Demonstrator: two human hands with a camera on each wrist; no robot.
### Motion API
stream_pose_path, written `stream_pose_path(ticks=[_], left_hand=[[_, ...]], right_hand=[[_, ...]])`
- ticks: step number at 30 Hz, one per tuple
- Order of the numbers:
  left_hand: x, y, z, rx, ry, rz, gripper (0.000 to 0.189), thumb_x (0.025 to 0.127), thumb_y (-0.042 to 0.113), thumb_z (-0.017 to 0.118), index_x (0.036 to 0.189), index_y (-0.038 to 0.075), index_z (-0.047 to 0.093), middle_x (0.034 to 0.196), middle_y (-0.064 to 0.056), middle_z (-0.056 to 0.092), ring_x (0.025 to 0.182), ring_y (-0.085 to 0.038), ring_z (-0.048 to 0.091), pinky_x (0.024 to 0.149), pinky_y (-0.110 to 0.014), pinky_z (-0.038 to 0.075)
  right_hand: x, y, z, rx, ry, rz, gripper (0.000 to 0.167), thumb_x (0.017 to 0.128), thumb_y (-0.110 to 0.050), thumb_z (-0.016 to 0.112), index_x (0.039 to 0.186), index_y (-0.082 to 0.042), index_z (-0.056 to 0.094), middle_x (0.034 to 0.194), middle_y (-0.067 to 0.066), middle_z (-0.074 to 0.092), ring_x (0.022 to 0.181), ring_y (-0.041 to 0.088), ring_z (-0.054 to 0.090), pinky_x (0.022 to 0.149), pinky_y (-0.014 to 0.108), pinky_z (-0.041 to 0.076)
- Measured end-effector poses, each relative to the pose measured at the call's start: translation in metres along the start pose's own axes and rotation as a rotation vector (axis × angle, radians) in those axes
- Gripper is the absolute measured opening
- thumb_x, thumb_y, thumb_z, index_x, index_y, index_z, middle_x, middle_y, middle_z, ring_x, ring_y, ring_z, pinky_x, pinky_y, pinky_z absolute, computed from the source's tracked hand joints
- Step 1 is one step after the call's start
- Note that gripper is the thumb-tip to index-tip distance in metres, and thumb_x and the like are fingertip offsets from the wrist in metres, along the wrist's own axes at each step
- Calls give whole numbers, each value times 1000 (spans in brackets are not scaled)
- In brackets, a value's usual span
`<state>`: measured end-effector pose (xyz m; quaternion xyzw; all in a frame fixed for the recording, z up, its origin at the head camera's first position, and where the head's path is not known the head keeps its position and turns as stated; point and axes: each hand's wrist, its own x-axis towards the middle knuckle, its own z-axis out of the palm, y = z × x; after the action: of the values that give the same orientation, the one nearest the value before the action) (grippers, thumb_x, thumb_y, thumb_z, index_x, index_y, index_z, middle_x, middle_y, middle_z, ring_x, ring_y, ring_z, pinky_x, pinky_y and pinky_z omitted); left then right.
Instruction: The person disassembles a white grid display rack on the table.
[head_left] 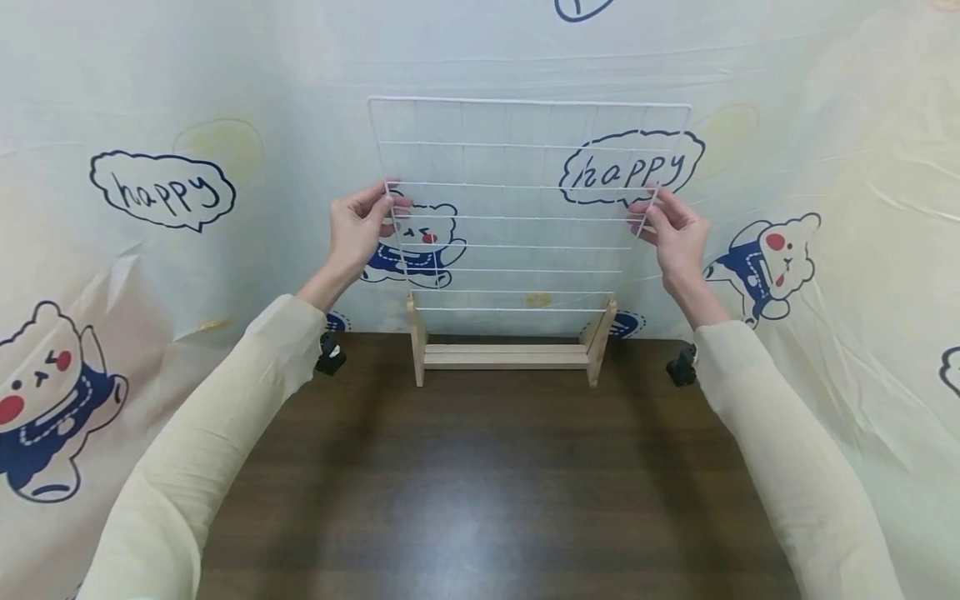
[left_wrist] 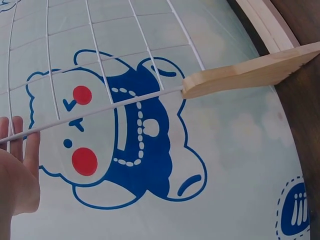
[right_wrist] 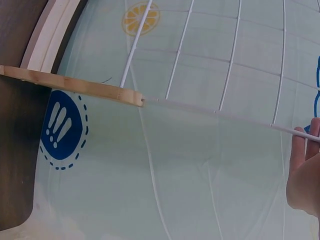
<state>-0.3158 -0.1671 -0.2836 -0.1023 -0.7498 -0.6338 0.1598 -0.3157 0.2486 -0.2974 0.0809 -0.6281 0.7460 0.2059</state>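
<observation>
Left hand (head_left: 355,235) and right hand (head_left: 681,239) hold a white grid (head_left: 506,218) above a wooden stand (head_left: 506,360).
The grid's lower end sits between the stand's two side pieces, at their upper ends; both arms reach forward, raised, with thumb and fingers pinching the grid's opposite side wires partway up. The stand rests at the far part of the table (head_left: 480,467), before a printed cloth (head_left: 300,125).
</observation>
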Motion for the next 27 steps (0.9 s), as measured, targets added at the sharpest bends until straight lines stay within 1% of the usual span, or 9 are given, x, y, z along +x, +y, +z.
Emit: stream_pose_path(ticks=[4,8,11,14,20,27], left_hand=[[1,2,0,-16,13,-10,30,100,10,53,128,11,63,108,-9,71,99,-19,68,78,-32,58],[2,5,1,-21,42,17,30,99,8,53,127,10,64,105,-10,72,95,-20,69,74,-31,58],[2,6,1,-28,59,49,29,99,7,53,126,7,64,104,-12,72,94,-22,69,76,-32,58],[2,7,1,-48,60,76,29,98,6,53,126,4,63,104,-13,71,94,-25,69,79,-34,56],[2,13,3,-68,52,72,29,98,6,53,125,5,64,105,-13,71,96,-26,68,82,-37,55],[4,18,3,-36,47,60,29,99,8,53,125,6,64,105,-11,72,97,-26,68,85,-39,54]], right_hand=[[2,-3,0,6,3,17,32,95,-1,58,126,-2,62,102,13,72,90,22,70,87,37,53],[4,-7,1,-11,5,39,31,95,-4,60,126,-5,63,102,11,72,94,23,69,87,35,53],[3,-13,3,-10,-4,42,31,95,-3,59,125,-3,63,101,11,72,94,25,69,88,37,53],[1,-19,4,-5,-18,39,31,95,-2,58,125,-2,63,100,11,72,93,25,69,88,37,53],[3,-19,1,-6,-25,35,30,95,-3,58,124,-2,64,101,12,72,91,25,70,87,35,54],[10,-12,-3,-19,-7,27,30,94,-8,62,124,-6,65,104,11,72,93,23,69,87,33,54]])
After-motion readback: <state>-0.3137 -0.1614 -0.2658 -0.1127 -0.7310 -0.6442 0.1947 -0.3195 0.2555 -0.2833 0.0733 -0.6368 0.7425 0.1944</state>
